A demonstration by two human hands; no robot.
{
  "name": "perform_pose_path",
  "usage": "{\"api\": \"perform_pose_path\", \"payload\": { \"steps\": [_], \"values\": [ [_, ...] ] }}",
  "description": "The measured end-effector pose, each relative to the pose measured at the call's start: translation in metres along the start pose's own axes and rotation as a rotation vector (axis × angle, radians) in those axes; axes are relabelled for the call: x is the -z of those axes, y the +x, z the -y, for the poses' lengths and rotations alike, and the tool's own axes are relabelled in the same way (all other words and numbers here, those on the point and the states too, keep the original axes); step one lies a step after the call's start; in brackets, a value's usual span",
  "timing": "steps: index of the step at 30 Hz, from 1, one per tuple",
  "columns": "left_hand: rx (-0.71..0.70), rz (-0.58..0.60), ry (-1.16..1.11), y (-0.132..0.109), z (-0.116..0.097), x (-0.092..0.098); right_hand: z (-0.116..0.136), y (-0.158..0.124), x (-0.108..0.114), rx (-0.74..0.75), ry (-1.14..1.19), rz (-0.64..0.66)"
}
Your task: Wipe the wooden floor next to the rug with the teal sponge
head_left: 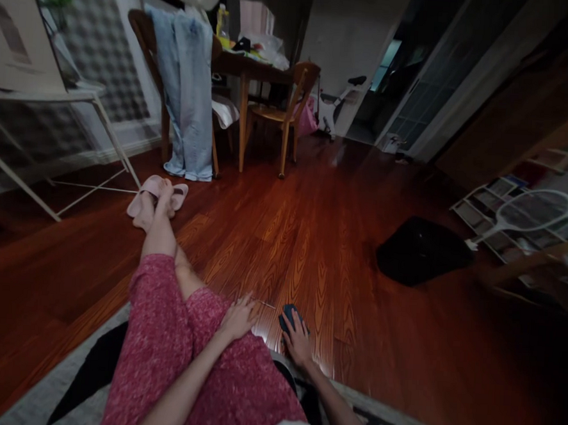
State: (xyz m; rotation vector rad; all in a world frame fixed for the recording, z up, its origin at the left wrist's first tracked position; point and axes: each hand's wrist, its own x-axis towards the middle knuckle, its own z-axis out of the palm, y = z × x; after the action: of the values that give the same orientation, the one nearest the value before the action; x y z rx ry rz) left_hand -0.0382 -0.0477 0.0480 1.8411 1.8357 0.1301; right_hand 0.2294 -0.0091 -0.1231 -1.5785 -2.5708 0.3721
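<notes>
My left hand [239, 317] rests by my thigh in pink-red patterned shorts [162, 308]. A thin pale stick [267, 304] juts from its fingers to the right; its kind is too small to tell. To the right, my right hand [299, 343] has its fingers over a small dark blue rounded object [288, 315], which looks gripped from above. What that object is I cannot make out. A narrow gap separates the blue object from the stick's tip. The palms and undersides of both hands are hidden.
My crossed feet wear pink slippers [145, 194]. Jeans [180, 91] hang over a chair beside a cluttered table [243, 120]. A white-framed desk [106, 125] stands left. On the right are a black bin-like object [419, 253], a racket [534, 210] and low shelves [477, 208]. Glossy wood flooring [301, 239] lies ahead.
</notes>
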Motion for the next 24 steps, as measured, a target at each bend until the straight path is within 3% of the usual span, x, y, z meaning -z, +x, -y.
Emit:
{"api": "perform_pose_path", "payload": {
  "steps": [3,6,9,15,18,21,24],
  "values": [
    [-0.005,0.000,-0.012,0.000,0.000,0.000,0.001,-0.034,-0.002,0.016,0.005,0.002],
    [-0.010,-0.002,-0.022,0.000,0.002,-0.002,-0.001,-0.036,-0.001,0.009,0.002,-0.018],
    [-0.008,0.000,-0.021,0.001,0.004,-0.003,-0.007,-0.004,0.004,-0.008,0.000,-0.018],
    [0.010,0.019,-0.020,-0.001,0.001,0.001,-0.012,0.091,0.023,-0.148,-0.018,0.000],
    [0.020,0.013,-0.021,-0.001,0.000,0.003,-0.007,0.115,0.024,-0.216,-0.019,-0.012],
    [0.022,0.015,-0.027,0.000,0.000,0.002,-0.003,0.109,0.019,-0.195,-0.014,-0.017],
    [0.016,0.013,-0.025,0.000,0.001,0.000,-0.003,0.072,0.009,-0.100,0.003,-0.017]
  ]
}}
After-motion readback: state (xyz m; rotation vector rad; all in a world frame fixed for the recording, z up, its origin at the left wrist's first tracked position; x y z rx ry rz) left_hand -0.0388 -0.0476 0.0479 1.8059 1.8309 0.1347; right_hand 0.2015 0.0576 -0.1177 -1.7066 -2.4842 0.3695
